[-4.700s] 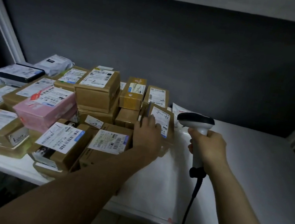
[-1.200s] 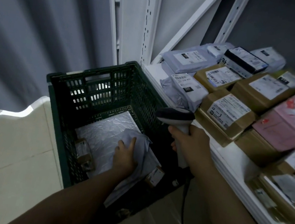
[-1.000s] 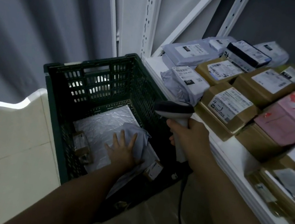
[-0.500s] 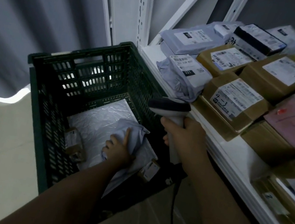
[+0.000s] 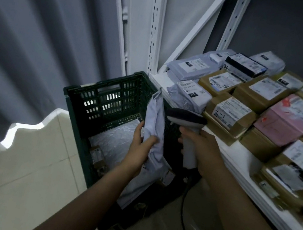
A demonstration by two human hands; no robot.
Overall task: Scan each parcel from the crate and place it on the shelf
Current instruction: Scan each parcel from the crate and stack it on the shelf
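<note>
Plainly the step in hand is the scan. The soft grey plastic mailer bag (image 5: 154,127) stands nearly upright above the right side of the dark green slatted plastic crate (image 5: 80,100). The left hand (image 5: 140,149) grips it at mid-length, thumb across the front and fingers (image 5: 137,132) curled behind. Just beside it, the right hand (image 5: 204,150) is clenched round the handle of the white, dark-headed barcode scanner (image 5: 186,117), whose head almost touches the bag.

No label shows on the side facing the camera. It may be on the far face, though the dim view makes that hard to tell. The next move, I judge, calls for turning the bag until its barcode meets the scanner, then carrying it right to the white metal shelf (image 5: 239,164).

Room there is tight. Brown cardboard boxes (image 5: 227,116), grey poly bags (image 5: 188,95) and a pink wrapped parcel (image 5: 287,118) crowd the shelf, leaving a bare strip along its front edge. The crate's rim sits close to the shelf corner and the white perforated upright (image 5: 154,24). The black scanner cable (image 5: 184,222) hangs between crate and shelf toward the pale tiled floor (image 5: 15,172) and could snag.
</note>
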